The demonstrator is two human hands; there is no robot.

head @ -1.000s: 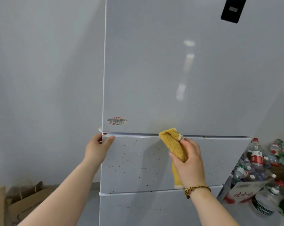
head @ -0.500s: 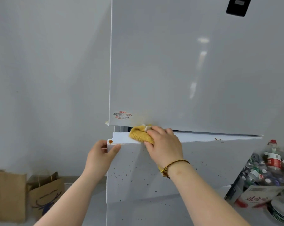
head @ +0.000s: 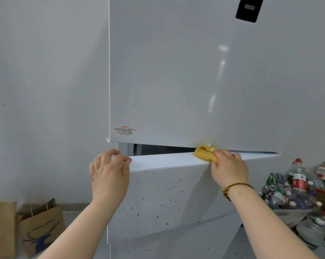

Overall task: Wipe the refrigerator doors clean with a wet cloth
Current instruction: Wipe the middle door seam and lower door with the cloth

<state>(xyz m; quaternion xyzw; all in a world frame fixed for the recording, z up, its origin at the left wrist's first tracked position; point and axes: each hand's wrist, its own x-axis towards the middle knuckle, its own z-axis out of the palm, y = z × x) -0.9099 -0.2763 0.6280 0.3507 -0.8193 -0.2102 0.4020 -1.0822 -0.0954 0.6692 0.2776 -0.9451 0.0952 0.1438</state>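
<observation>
The left hand [head: 109, 172] pinches the drawer [head: 167, 199] corner, holding it out so the right hand [head: 229, 169], fingers clamped on the cloth [head: 204, 153], can wipe the top edge [head: 167, 161] beneath.

Two hands, one left hand [head: 109, 174] and one right hand [head: 229, 169], with a single yellow cloth [head: 204, 153] and a single beaded bracelet [head: 232, 187]. Three white refrigerator fronts: one upper door [head: 176, 71], one middle door [head: 167, 199], one lower door [head: 167, 245], plus one black panel [head: 248, 8] and one printed sticker [head: 125, 130]. Two brown bags, one printed paper bag [head: 40, 230] and one plain paper bag [head: 1, 230], and one heap of plastic bottles [head: 298, 184], too jumbled for a count.
</observation>
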